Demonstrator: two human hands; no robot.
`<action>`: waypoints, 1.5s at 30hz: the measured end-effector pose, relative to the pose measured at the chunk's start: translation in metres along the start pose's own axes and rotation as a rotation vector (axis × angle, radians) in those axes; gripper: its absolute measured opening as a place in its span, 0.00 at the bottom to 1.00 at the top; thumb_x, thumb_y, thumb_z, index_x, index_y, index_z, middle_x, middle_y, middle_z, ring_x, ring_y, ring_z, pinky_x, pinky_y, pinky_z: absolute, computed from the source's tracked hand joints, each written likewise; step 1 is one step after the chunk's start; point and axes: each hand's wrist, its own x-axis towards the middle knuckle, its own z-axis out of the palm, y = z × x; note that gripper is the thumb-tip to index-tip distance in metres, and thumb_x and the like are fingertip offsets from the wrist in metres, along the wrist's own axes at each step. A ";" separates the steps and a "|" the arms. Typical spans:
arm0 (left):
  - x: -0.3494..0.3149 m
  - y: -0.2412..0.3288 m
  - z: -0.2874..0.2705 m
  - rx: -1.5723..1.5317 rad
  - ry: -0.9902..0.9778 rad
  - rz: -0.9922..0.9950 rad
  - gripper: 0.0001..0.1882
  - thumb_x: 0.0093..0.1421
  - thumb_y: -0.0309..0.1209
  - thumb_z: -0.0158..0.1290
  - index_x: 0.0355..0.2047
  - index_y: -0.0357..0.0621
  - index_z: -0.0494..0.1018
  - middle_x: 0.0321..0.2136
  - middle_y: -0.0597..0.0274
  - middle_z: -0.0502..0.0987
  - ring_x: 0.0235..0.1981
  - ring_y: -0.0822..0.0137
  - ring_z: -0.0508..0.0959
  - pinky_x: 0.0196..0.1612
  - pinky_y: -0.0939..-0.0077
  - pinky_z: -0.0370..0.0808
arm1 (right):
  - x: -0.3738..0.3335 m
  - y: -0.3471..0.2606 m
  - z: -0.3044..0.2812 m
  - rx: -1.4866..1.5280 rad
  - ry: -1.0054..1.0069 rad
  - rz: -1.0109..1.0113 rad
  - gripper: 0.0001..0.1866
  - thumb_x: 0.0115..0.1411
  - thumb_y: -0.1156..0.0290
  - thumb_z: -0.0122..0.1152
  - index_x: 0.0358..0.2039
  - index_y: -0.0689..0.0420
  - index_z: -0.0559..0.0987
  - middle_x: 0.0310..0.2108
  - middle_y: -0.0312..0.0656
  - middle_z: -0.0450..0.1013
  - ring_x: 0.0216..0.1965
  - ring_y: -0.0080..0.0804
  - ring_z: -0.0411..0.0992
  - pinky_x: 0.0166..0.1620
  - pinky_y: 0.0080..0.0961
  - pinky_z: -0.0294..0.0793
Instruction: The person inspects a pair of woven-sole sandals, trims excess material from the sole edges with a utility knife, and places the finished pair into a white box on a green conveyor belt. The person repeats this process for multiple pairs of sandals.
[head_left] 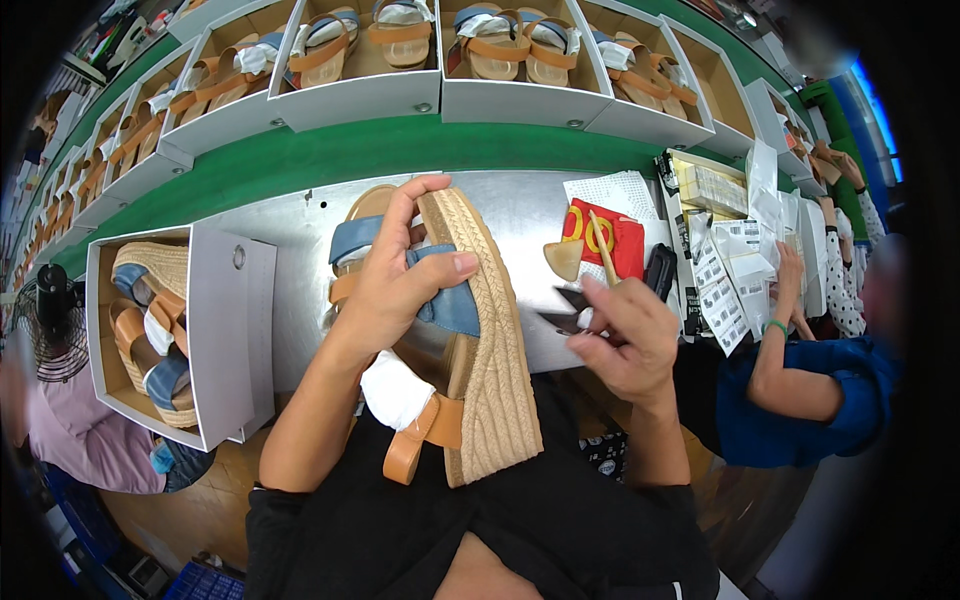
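Observation:
My left hand [400, 275] grips a wedge sandal [490, 370] by its front part, thumb over the blue strap. The sandal has a braided, straw-coloured wedge sole turned toward the right, and its tan ankle strap with white wrapping hangs on the near side. To the right of it, my right hand [637, 340] is closed around small thread snips [562, 308], whose dark blades point left, apart from the sandal and a little blurred. Behind my left hand a second sandal [352, 235] with blue and tan straps lies on the metal table [285, 215], partly hidden.
An open shoebox [235, 330] with a pair of sandals stands at the left. Boxed sandals [490, 55] line a green surface [390, 150] ahead. A red packet [625, 240], a tan wedge-shaped piece [563, 260] and label sheets [725, 290] lie right. Co-workers [800, 400] stand both sides.

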 end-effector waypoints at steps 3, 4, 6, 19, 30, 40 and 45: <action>0.001 -0.002 -0.001 0.015 -0.001 0.012 0.39 0.55 0.34 0.62 0.64 0.47 0.56 0.47 0.58 0.70 0.50 0.67 0.69 0.54 0.72 0.70 | -0.002 -0.004 -0.003 0.038 -0.105 -0.024 0.27 0.51 0.63 0.74 0.51 0.59 0.81 0.22 0.36 0.73 0.18 0.26 0.69 0.21 0.23 0.66; 0.002 -0.003 -0.003 0.022 0.002 0.019 0.39 0.55 0.34 0.62 0.64 0.47 0.56 0.47 0.58 0.70 0.50 0.67 0.68 0.54 0.72 0.70 | 0.000 -0.011 -0.004 0.037 -0.188 -0.027 0.29 0.48 0.68 0.76 0.52 0.57 0.80 0.21 0.37 0.71 0.19 0.31 0.70 0.23 0.26 0.69; 0.001 -0.003 -0.005 0.004 0.003 -0.003 0.38 0.55 0.34 0.62 0.64 0.47 0.56 0.47 0.58 0.70 0.51 0.66 0.68 0.55 0.72 0.70 | -0.003 -0.014 -0.002 -0.007 -0.246 -0.055 0.27 0.49 0.68 0.75 0.51 0.56 0.81 0.21 0.37 0.71 0.20 0.31 0.70 0.24 0.27 0.70; -0.001 -0.007 -0.006 0.005 0.017 -0.003 0.39 0.55 0.37 0.61 0.64 0.49 0.56 0.47 0.57 0.69 0.51 0.65 0.68 0.56 0.69 0.68 | -0.009 -0.020 -0.001 -0.136 -0.270 -0.156 0.22 0.49 0.65 0.74 0.46 0.53 0.84 0.18 0.34 0.69 0.17 0.28 0.68 0.20 0.25 0.65; -0.002 -0.006 -0.005 0.006 0.018 0.005 0.39 0.54 0.36 0.61 0.64 0.48 0.57 0.47 0.58 0.69 0.50 0.66 0.68 0.56 0.70 0.68 | -0.016 -0.036 -0.004 -0.134 -0.324 -0.158 0.23 0.49 0.65 0.74 0.48 0.51 0.83 0.18 0.30 0.66 0.17 0.24 0.67 0.19 0.24 0.66; -0.004 -0.006 -0.005 0.044 0.030 0.020 0.39 0.54 0.37 0.61 0.65 0.48 0.57 0.46 0.57 0.69 0.50 0.66 0.69 0.55 0.69 0.69 | -0.023 -0.027 -0.001 -0.174 -0.240 -0.104 0.26 0.45 0.67 0.76 0.48 0.50 0.83 0.20 0.31 0.69 0.18 0.24 0.68 0.20 0.23 0.66; -0.004 -0.005 -0.005 0.041 0.030 0.018 0.40 0.54 0.38 0.60 0.65 0.48 0.56 0.46 0.56 0.69 0.49 0.66 0.70 0.55 0.69 0.69 | -0.021 -0.028 0.001 -0.185 -0.236 -0.123 0.25 0.47 0.66 0.75 0.48 0.50 0.83 0.20 0.31 0.69 0.18 0.24 0.68 0.20 0.21 0.65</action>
